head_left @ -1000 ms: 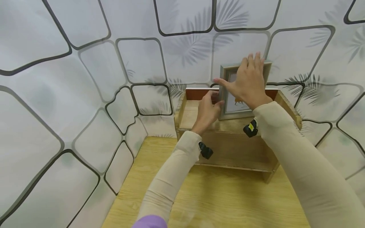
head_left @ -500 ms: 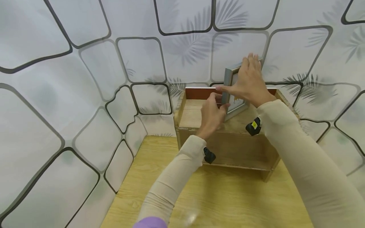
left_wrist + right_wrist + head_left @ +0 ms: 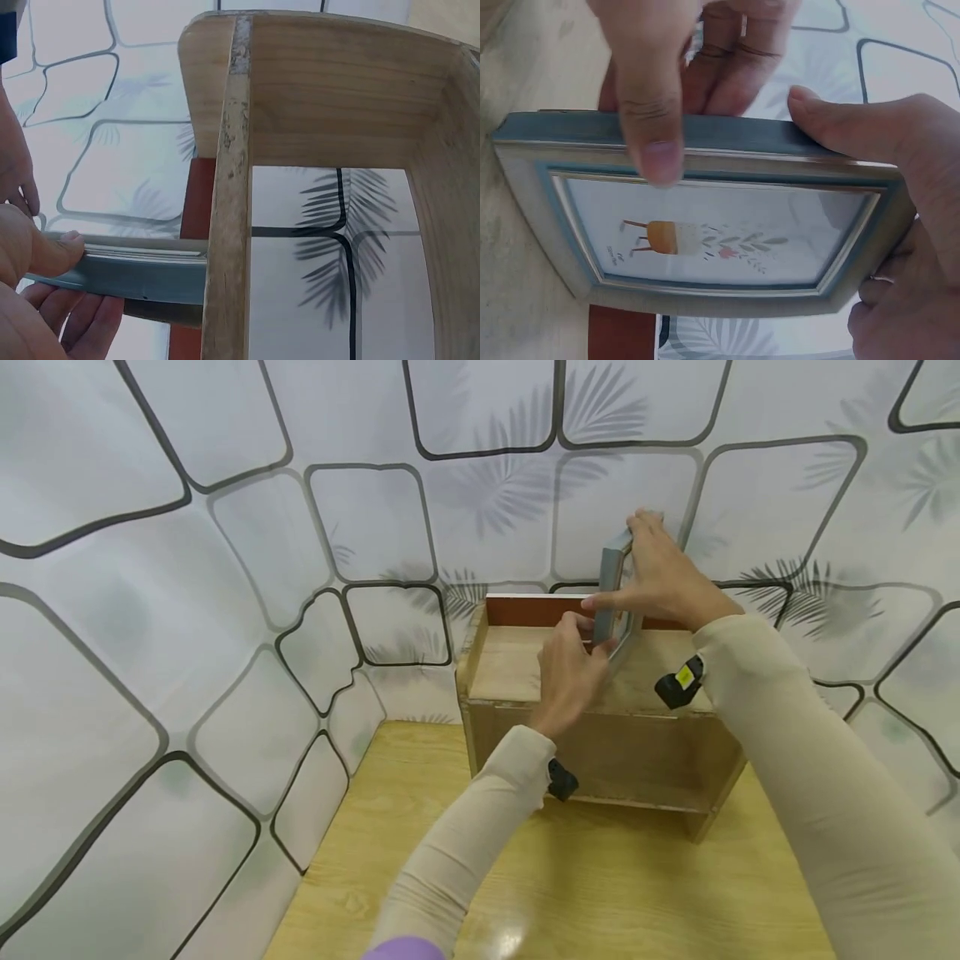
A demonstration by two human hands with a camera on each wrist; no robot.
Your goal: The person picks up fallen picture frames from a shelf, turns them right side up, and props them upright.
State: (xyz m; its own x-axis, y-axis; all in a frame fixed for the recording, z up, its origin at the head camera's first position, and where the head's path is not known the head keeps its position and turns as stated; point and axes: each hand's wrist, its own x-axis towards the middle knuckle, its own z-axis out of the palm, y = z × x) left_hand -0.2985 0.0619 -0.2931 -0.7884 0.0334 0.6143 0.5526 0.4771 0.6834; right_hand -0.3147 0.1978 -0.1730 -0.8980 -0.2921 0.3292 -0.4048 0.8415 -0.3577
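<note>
At the left, a smooth white wall covering [image 3: 112, 610] carries dark, rounded grid outlines and grey leaf prints. Below it lies a yellow wood-grain tabletop [image 3: 367, 810]. On it stands a two-tier, pale wooden shelf unit [image 3: 510, 664] with curved side panels; its front edge is rough and scuffed. A flat red-brown strip [image 3: 517, 610] runs along the upper tier's back.

The left hand [image 3: 570, 677] pinches the side of a rectangular blue-grey and silver picture frame [image 3: 609, 581], thumb on the front, other fingers behind. The frame stands upright on the upper tier, turned at an angle; its stepped moulding surrounds a white print of an orange-and-white pot on thin legs with leafy sprigs.

Rightmost, the right hand [image 3: 663, 577] is clamped on the frame's top corner, thumb against the side edge, fingers curled over the top.
</note>
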